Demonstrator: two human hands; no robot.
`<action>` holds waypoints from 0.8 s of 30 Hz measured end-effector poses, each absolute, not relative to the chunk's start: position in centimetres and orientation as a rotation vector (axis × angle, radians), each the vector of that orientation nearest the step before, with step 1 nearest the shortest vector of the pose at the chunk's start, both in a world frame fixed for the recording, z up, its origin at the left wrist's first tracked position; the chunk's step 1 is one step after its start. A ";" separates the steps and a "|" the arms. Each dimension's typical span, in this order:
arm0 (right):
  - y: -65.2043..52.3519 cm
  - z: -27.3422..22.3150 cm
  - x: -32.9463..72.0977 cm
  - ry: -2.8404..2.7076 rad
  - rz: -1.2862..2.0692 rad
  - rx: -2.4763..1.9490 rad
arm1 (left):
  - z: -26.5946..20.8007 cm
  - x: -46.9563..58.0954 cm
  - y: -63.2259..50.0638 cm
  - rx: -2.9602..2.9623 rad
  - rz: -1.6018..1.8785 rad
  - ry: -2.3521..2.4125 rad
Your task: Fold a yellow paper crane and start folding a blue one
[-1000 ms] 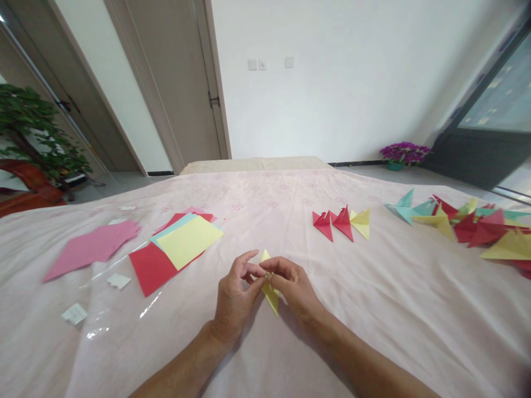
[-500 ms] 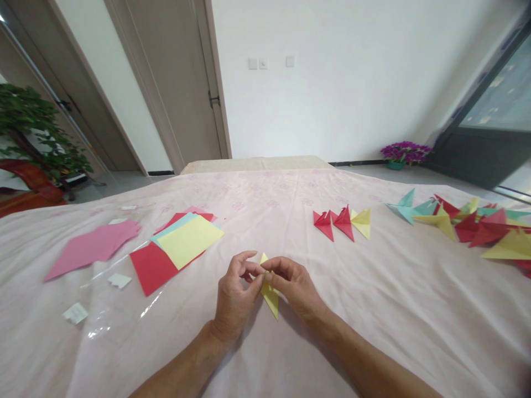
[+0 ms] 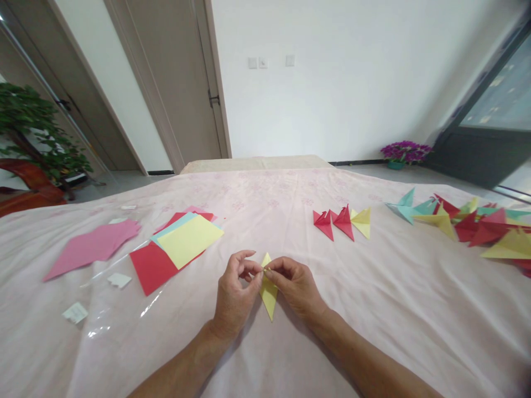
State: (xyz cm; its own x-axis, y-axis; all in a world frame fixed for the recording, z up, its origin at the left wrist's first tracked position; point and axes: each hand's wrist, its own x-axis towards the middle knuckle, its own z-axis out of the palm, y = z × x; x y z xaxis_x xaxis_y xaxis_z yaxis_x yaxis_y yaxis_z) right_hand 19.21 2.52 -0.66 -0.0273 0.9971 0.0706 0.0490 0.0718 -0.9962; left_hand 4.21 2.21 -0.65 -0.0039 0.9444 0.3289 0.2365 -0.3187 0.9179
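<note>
A folded yellow origami piece (image 3: 269, 296), shaped like a narrow diamond, is held between my two hands just above the tablecloth. My left hand (image 3: 237, 287) pinches it from the left with thumb and index finger. From the right, my right hand (image 3: 296, 284) pinches it close to the same spot, its fingertips nearly touching the left ones. The paper's middle is partly covered by the fingertips; its pointed ends show above and below them. Two red origami cranes (image 3: 343, 223) and a yellow origami crane (image 3: 362, 223) stand in a row beyond my right hand.
Yellow, blue and red paper sheets (image 3: 191, 240) lie to the left, beside a pink stack (image 3: 93, 249) and clear plastic wrapping (image 3: 102, 326) with white labels (image 3: 76, 313). More folded cranes (image 3: 489, 226) pile up at the far right. The pink tablecloth (image 3: 373, 331) has wrinkles.
The yellow origami piece has turned slightly, its lower point swinging left and its upper point right. Both hands keep nearly the same place and pinch.
</note>
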 end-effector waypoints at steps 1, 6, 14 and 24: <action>2.5 -0.6 19.2 -1.306 1.134 -1.191 | -0.7 4.2 2.2 1.615 1.369 1.240; 2.5 -0.1 19.3 -1.413 1.011 -1.230 | -0.5 4.2 2.1 1.614 1.379 1.237; 2.7 -0.5 19.4 -1.445 0.968 -1.259 | -0.6 4.2 2.3 1.611 1.382 1.211; 2.4 -1.0 20.7 -1.571 0.805 -1.362 | -0.9 3.1 2.6 1.896 1.177 1.354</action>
